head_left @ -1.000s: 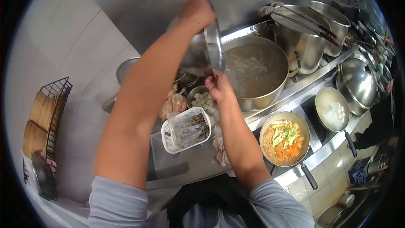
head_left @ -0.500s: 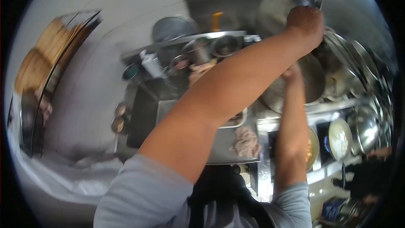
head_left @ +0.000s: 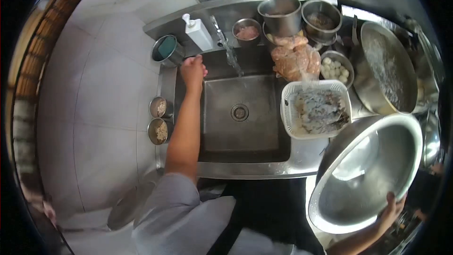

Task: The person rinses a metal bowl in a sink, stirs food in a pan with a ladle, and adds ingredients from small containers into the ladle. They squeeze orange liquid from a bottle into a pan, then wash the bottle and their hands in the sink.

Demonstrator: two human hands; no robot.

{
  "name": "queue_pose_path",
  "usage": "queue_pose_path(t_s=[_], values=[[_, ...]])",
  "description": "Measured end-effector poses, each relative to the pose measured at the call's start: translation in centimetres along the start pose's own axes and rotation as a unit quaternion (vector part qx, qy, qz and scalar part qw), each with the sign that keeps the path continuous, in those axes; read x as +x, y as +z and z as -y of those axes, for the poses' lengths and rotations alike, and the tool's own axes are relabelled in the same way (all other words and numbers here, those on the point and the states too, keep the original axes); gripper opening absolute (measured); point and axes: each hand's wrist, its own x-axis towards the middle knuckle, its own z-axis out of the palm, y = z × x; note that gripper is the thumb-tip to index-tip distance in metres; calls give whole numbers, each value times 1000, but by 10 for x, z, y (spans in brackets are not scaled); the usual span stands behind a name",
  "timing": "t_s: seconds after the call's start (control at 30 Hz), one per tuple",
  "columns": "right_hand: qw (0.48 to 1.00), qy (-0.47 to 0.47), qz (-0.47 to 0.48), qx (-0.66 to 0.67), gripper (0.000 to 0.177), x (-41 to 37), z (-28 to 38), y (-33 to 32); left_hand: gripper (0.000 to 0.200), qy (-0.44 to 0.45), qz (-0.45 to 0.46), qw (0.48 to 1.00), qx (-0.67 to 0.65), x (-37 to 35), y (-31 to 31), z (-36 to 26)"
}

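Note:
My right hand (head_left: 390, 211) grips the lower rim of a large steel bowl (head_left: 365, 179), which is tilted with its inside facing up and left, at the right of the sink. My left hand (head_left: 193, 72) hovers over the back left corner of the sink (head_left: 236, 137), fingers curled closed; whether anything is inside them is hidden. Close by that hand are a steel pot with a green item (head_left: 168, 49), a white pump bottle (head_left: 198, 33) and a metal tap (head_left: 227, 47). A white basket of shrimp (head_left: 316, 108) sits at the sink's right edge.
Behind the basket lie bagged raw meat (head_left: 296, 59) and a bowl of white balls (head_left: 336, 69). Steel pots (head_left: 280, 14) line the back ledge. A wide pan (head_left: 387, 66) stands back right. Two small cups (head_left: 160, 131) flank the sink's left side.
My left hand has swung from the pans at the far right to the sink's left side. My right hand has come nearer, now holding the big bowl. The view has turned.

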Motion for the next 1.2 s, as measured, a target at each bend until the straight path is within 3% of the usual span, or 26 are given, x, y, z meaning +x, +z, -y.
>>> queue_pose_path(t_s=[0.03,0.07,0.1,0.13,0.2,0.23,0.27,0.33,0.37,0.4,0.43,0.47,0.53,0.6,0.67,0.7,0.73,0.77,0.83,0.93,1.07,1.1,1.17,1.2], values=[[1000,0,23,-11,62,-14,-19,-29,30,-60,51,994,82,26,7,29],[999,3,36,-21,60,-33,-31,-54,31,-104,60,991,61,45,10,51],[999,25,-8,-46,54,-58,-12,-56,32,-147,85,985,40,68,26,71],[994,18,-66,-88,45,-77,-25,-70,35,-120,124,964,204,104,43,100],[965,10,-197,-174,35,-115,-14,-58,44,-167,187,963,93,150,63,150],[957,28,-228,-175,35,-131,-17,-63,44,-209,197,953,98,142,78,129],[957,30,-203,-203,33,-141,-24,-70,45,-206,164,957,125,137,94,121],[953,49,-191,-228,32,-154,-19,-70,38,-165,213,959,84,181,102,165],[940,112,-143,-288,32,-149,1,-59,38,-158,233,955,95,175,103,167],[919,178,-86,-342,32,-153,7,-56,32,7,190,946,263,167,95,166],[914,159,-124,-353,32,-167,-17,-55,26,179,137,883,412,159,83,164],[906,140,-161,-365,33,-181,-41,-55,21,350,78,770,528,153,76,158],[886,165,-98,-421,28,-182,-51,-42,28,343,153,683,627,102,69,115],[934,216,-76,-276,24,-186,-76,-31,35,450,109,713,527,113,49,147],[913,177,-27,-366,20,-196,-107,-14,43,320,71,674,662,128,28,180],[901,207,15,-381,19,-197,-119,-2,52,270,229,767,536,138,13,192],[888,234,58,-391,19,-198,-132,10,57,228,168,709,646,64,22,163],[893,225,52,-387,17,-203,-153,26,58,316,117,643,688,65,8,190],[903,212,68,-368,17,-209,-199,60,60,311,167,669,653,-9,4,175],[918,218,128,-305,20,-224,-284,124,60,331,263,703,572,-49,-16,188],[942,204,120,-237,20,-217,-350,194,62,366,366,716,468,-208,0,118],[946,205,134,-210,21,-210,-353,202,62,374,364,712,471,-228,2,107],[956,202,140,-161,24,-200,-359,227,62,428,480,645,413,-255,7,94],[962,199,125,-139,23,-194,-353,234,62,431,474,647,413,-265,10,91]])
